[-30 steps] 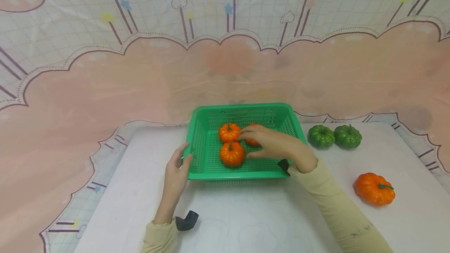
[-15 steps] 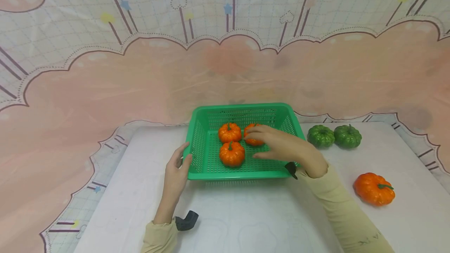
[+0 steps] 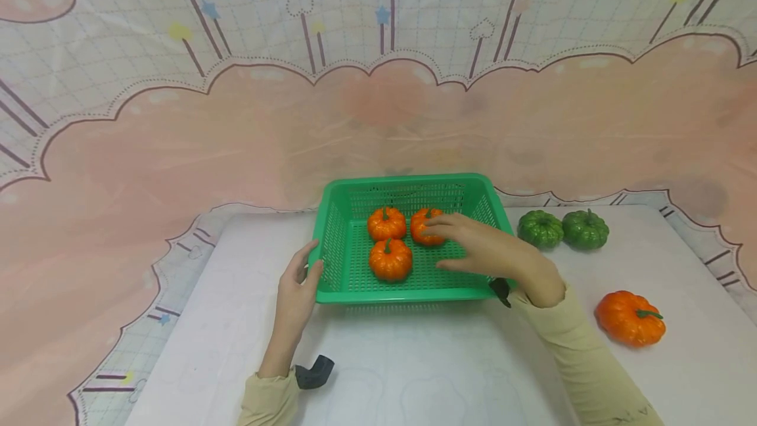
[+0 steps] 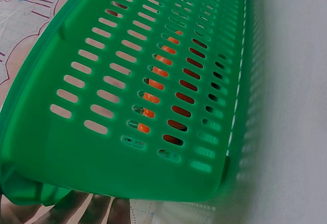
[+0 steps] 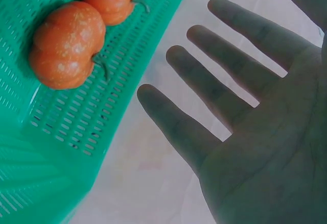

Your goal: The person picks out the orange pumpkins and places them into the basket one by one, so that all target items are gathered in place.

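Note:
In the head view, three small orange pumpkins sit in a green plastic basket [image 3: 408,295]: a back left pumpkin [image 3: 381,224], a front pumpkin [image 3: 391,260] and a right pumpkin [image 3: 421,227]. My right hand [image 3: 481,246] hovers over the basket's right part, fingers spread and holding nothing. Its fingertips overlap the right pumpkin in this view; the right wrist view shows the fingers [image 5: 194,76] straight and apart. At the basket's left rim rests my left hand [image 3: 298,289], fingers loosely extended. In the left wrist view its fingers [image 4: 97,211] pass behind the rim's edge, tips hidden.
Two green pumpkins stand side by side right of the basket, a left one [image 3: 539,229] and a right one [image 3: 585,229]. Nearer the front lies another orange pumpkin [image 3: 629,319]. A patterned cloth [image 3: 236,143] hangs behind the white table [image 3: 414,373].
My right hand has drawn back to the right and slightly toward me, uncovering more of the right pumpkin. My left hand and the basket have stayed in place.

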Demonstrator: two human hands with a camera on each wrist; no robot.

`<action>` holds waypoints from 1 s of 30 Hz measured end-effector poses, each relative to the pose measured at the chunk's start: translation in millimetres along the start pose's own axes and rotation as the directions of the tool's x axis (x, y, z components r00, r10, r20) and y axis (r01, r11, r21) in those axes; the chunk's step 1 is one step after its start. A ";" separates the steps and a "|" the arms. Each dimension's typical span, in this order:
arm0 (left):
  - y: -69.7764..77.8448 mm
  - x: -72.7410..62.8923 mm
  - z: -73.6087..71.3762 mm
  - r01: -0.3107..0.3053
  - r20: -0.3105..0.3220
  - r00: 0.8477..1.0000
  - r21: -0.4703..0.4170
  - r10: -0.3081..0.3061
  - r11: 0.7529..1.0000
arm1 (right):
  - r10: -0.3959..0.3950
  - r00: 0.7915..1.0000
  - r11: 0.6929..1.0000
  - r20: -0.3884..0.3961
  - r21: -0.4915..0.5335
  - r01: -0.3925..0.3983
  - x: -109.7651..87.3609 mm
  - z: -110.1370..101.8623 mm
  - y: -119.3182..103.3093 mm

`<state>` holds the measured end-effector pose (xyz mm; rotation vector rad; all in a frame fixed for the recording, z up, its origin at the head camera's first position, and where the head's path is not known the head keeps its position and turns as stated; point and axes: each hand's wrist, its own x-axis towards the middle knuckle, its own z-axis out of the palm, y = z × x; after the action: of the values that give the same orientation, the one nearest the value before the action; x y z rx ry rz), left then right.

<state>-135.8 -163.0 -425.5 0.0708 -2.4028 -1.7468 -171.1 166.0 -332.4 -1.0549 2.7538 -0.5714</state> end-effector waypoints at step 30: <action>-0.4 0.1 0.0 -0.004 0.004 1.000 -0.019 0.005 1.000 | 0.031 0.997 0.999 -0.064 -0.030 -0.033 -33.1 -0.4 19.8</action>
<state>-136.0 -163.1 -425.9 0.0595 -2.3869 -1.7691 -158.7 201.7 -340.1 -1.0147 2.8381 -0.5692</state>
